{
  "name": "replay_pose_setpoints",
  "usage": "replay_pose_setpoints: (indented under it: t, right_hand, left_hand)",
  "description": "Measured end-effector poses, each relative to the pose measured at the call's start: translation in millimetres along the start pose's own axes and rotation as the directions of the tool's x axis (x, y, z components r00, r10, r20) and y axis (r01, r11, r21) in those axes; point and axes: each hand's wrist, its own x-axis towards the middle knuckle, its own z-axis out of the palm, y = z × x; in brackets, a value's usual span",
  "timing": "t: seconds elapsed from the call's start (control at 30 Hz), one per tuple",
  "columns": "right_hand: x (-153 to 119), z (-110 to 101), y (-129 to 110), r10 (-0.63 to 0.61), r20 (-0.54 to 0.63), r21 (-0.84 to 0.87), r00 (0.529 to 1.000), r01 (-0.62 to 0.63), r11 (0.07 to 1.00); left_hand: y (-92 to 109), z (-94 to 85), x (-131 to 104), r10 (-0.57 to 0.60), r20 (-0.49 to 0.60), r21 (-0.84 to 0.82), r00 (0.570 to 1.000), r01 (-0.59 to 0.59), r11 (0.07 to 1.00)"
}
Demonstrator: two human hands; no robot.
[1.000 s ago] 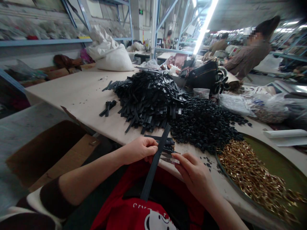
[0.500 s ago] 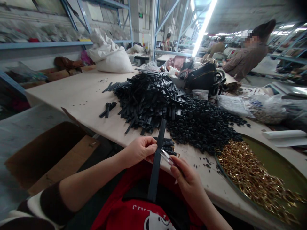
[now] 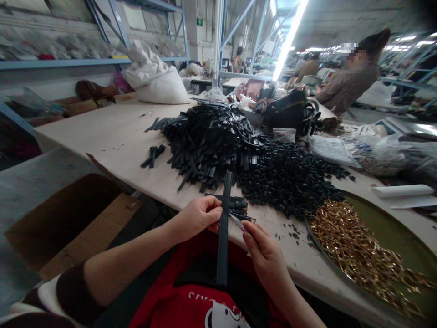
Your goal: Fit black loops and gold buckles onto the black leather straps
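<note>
My left hand (image 3: 201, 214) pinches a long black strap (image 3: 223, 246) by its edge, between thumb and fingers. The strap stands nearly upright in the picture, its lower end over the red and black cloth on my lap. Small metal scissors (image 3: 238, 222) sit in my right hand (image 3: 265, 250), their tips at the strap's right edge beside my left fingertips. Whether the tips touch the strap, I cannot tell. Just behind it, a small stack of black straps with gold buckles (image 3: 239, 206) lies on the table's edge.
A large heap of black strips (image 3: 211, 141) covers the table's (image 3: 85, 127) middle. Right of it lie a pile of small black loops (image 3: 287, 177) and a round tray (image 3: 409, 241) of gold buckles (image 3: 355, 246). A cardboard box (image 3: 82, 232) stands lower left. A person (image 3: 355, 84) sits beyond.
The strap has turned more upright, its top shifting slightly left and its lower end right. The scissors' blades, visibly apart before, now appear close together.
</note>
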Motion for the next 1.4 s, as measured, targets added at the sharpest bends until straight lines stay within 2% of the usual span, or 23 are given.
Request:
replay_pose_setpoints:
  t: [0.07,0.17,0.27,0.37,0.5,0.6,0.8,1.03,1.4]
  right_hand:
    - [1.6,-4.8,3.4,0.012,0.017,0.032,1.000,-0.012,0.999]
    - [5.0,-17.7,5.6,-0.002,0.124,0.008,0.992,0.001,1.000]
    - [9.8,-29.9,3.2,-0.036,0.233,-0.066,0.972,0.053,0.996]
    - [15.3,-35.8,-1.2,-0.099,0.282,-0.121,0.954,0.137,0.983]
    - [19.4,-36.8,-2.5,-0.225,0.268,-0.182,0.937,0.279,0.943]
    - [18.9,-37.2,0.0,-0.276,0.257,-0.191,0.926,0.329,0.925]
    - [16.8,-35.9,0.4,-0.248,0.234,-0.202,0.940,0.296,0.933]
    - [15.1,-35.0,1.0,-0.279,0.209,-0.170,0.937,0.316,0.933]
    - [16.2,-32.8,1.5,-0.246,0.230,-0.137,0.941,0.282,0.950]
  left_hand:
    - [-0.5,-0.4,0.9,-0.011,-0.009,0.014,1.000,0.011,1.000]
    - [-2.4,-2.9,2.8,-0.036,-0.002,0.061,0.999,0.036,0.997]
    - [-5.1,-6.6,4.4,-0.072,0.031,0.120,0.997,0.067,0.990]
    - [-7.1,-8.6,5.5,-0.106,0.071,0.149,0.992,0.095,0.984]
    - [-7.8,-8.2,6.1,-0.139,0.078,0.137,0.987,0.128,0.982]
    - [-7.7,-7.9,6.0,-0.148,0.078,0.128,0.986,0.138,0.982]
    - [-6.2,-7.0,5.5,-0.127,0.084,0.135,0.988,0.115,0.984]
    - [-6.7,-6.4,3.7,-0.145,0.066,0.142,0.987,0.135,0.981]
    - [-5.7,-6.6,2.4,-0.151,0.069,0.130,0.986,0.141,0.981]
